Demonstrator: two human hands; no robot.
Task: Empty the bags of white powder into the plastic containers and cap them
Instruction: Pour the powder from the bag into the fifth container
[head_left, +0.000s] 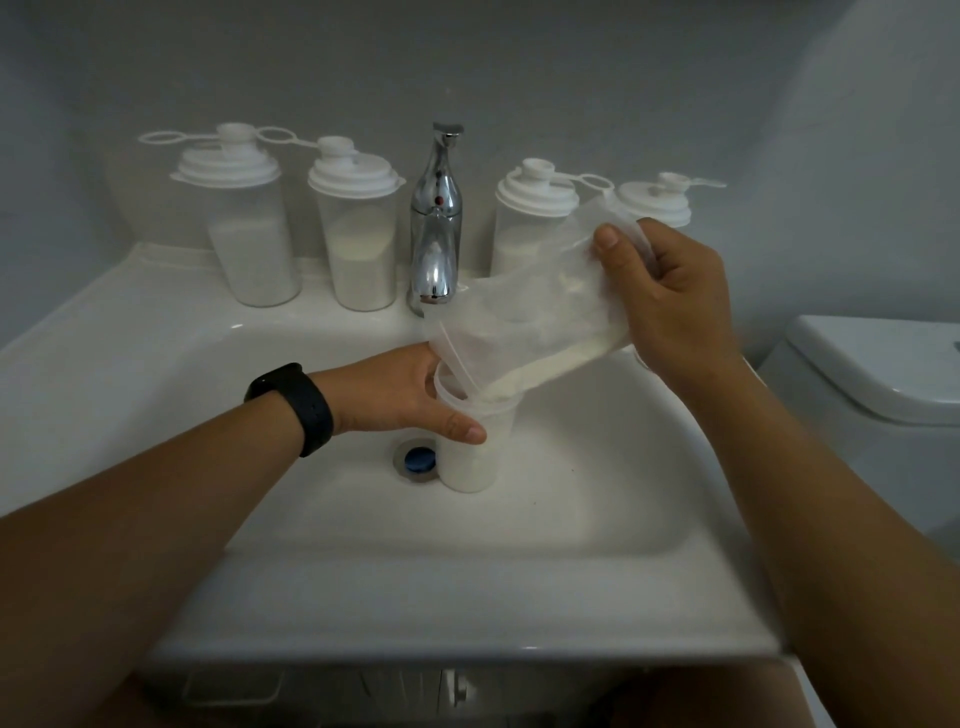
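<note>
White powder (545, 364) lies along the low edge of a clear plastic bag (524, 322) that the right hand (670, 301) pinches by its raised end, thumb curled over the film, the bag's mouth tipped down into an open plastic container (475, 441). That container stands uncapped in the basin of the white sink (156, 332) just beside the drain (415, 460), partly filled, and the left hand (405, 395), a black watch (296, 408) on its wrist, grips it near the rim with fingers curled round it. Four capped containers (358, 234) holding powder stand along the sink's back ledge, two on each side of the chrome tap (436, 218)
</note>
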